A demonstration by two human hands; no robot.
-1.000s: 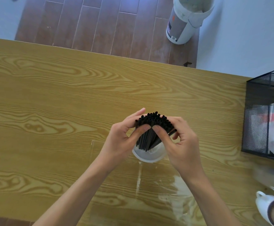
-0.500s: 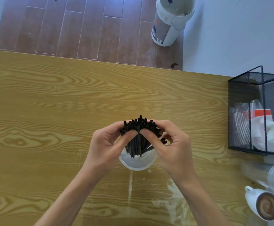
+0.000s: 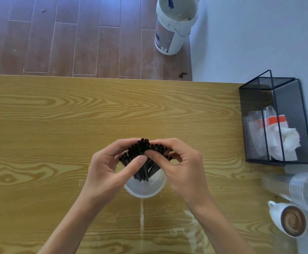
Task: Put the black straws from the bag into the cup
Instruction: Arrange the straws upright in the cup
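Observation:
A bundle of black straws (image 3: 143, 158) stands in a translucent white cup (image 3: 145, 189) on the wooden table (image 3: 58, 125). The straw tops fan out above the rim. My left hand (image 3: 109, 169) grips the bundle from the left, thumb across its front. From the right, my right hand (image 3: 182, 167) pinches the straw tops with curled fingers. A clear plastic bag (image 3: 168, 233) lies flat on the table below the cup, between my forearms.
A black mesh basket (image 3: 276, 121) with white paper and a packet stands at the right edge. Stacked clear cups (image 3: 305, 189) and a white mug of coffee (image 3: 290, 220) lie at the lower right. A white bucket (image 3: 173, 28) stands on the floor beyond the table.
Both hands stay around the straws in the cup. The bundle tops have spread wider. The camera view has shifted, so the cup sits lower left in frame than before.

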